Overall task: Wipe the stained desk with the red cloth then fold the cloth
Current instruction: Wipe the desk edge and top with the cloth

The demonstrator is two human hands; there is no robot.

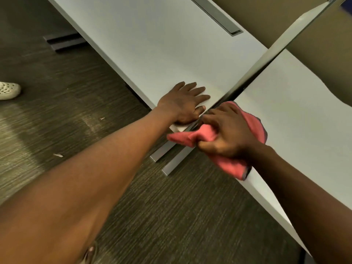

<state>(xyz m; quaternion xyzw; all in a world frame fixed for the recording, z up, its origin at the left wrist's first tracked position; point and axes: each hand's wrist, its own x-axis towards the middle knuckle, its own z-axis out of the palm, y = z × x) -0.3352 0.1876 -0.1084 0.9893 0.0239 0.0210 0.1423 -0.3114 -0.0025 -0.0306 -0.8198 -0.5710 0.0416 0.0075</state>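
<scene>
Wiping underway; fold not yet started.
Your right hand (226,134) grips the bunched red cloth (236,164) at the near table (297,115) edge, beside the divider (266,60); your left hand (185,103) lies flat, fingers straight, on the adjoining table (152,44). No stain discernible. Count: one cloth, two hands, two tabletops, one shoe (8,90).

Dark striped carpet (62,115), a tan wall panel (266,18), a white perforated shoe (8,90) at left

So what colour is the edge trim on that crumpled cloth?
Dark grey, bordering the red crumpled cloth; the head view shows it.
</scene>
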